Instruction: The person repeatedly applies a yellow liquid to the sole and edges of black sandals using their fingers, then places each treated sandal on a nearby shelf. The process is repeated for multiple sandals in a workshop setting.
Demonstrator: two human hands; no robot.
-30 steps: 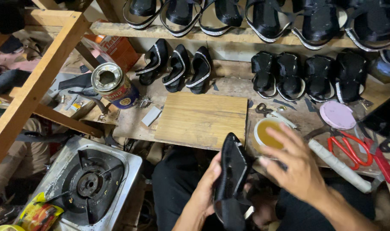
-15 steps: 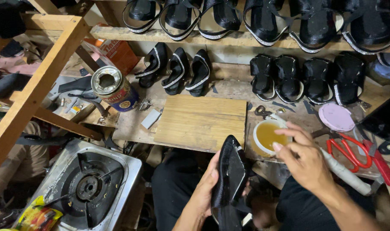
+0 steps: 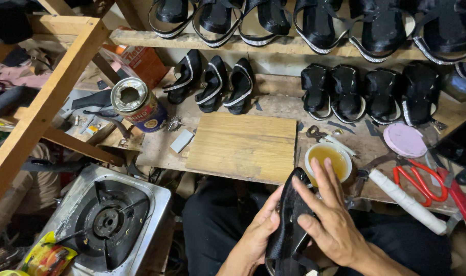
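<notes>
A black sandal [image 3: 289,225] stands on edge above my lap. My left hand [image 3: 258,232] grips it from the left side. My right hand [image 3: 330,214] lies over its right face, fingers spread and pressed on the sole. Just beyond the fingertips stands a white bowl of amber glue [image 3: 329,158] at the front of the wooden bench [image 3: 156,148]. A bare wooden board [image 3: 243,145] lies on the bench to the left of the bowl.
Rows of black sandals [image 3: 215,82] line the bench back and the shelf above. A tin can [image 3: 136,105] stands at the left. Red scissors [image 3: 422,179], a white roll [image 3: 407,202] and a pink disc [image 3: 404,140] lie at the right. A gas stove [image 3: 107,220] sits lower left.
My right hand came back from the glue bowl and now presses flat on the sandal. The sandal and my left hand stayed where they were.
</notes>
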